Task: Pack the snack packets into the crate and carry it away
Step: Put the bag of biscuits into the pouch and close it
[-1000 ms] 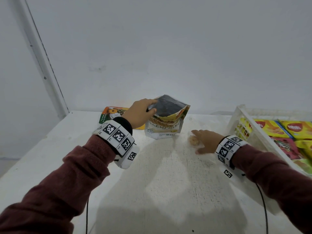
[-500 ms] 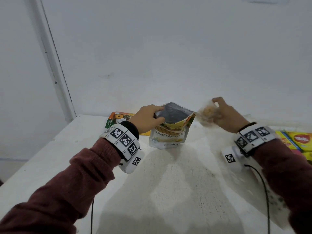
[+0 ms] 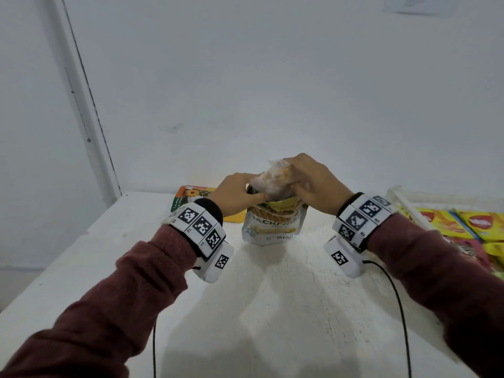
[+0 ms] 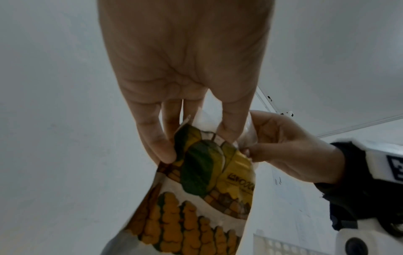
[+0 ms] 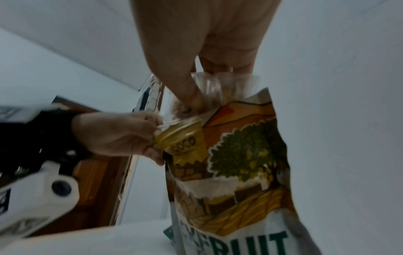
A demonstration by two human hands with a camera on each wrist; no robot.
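Observation:
A jackfruit snack pouch (image 3: 272, 226) stands open on the white table (image 3: 286, 309). My left hand (image 3: 253, 196) pinches the pouch's top rim on its left side. In the left wrist view its fingertips (image 4: 165, 151) press the printed pouch (image 4: 207, 181). My right hand (image 3: 296, 186) grips a small clear bag of snacks (image 3: 272, 178) and holds it in the pouch's mouth. The right wrist view shows my fingers (image 5: 191, 93) buried in the clear bag (image 5: 220, 82) above the pouch (image 5: 235, 172). How deep the bag sits is hidden.
A white crate (image 3: 395, 195) at the right table edge holds yellow packets (image 3: 441, 222) and a red one (image 3: 469, 249). Another orange and green packet (image 3: 188, 199) lies flat behind my left wrist. A white wall rises just behind the table.
My right hand picked the clear bag off the table, lifted it and carried it left to the pouch's mouth. My left hand kept hold of the pouch's rim.

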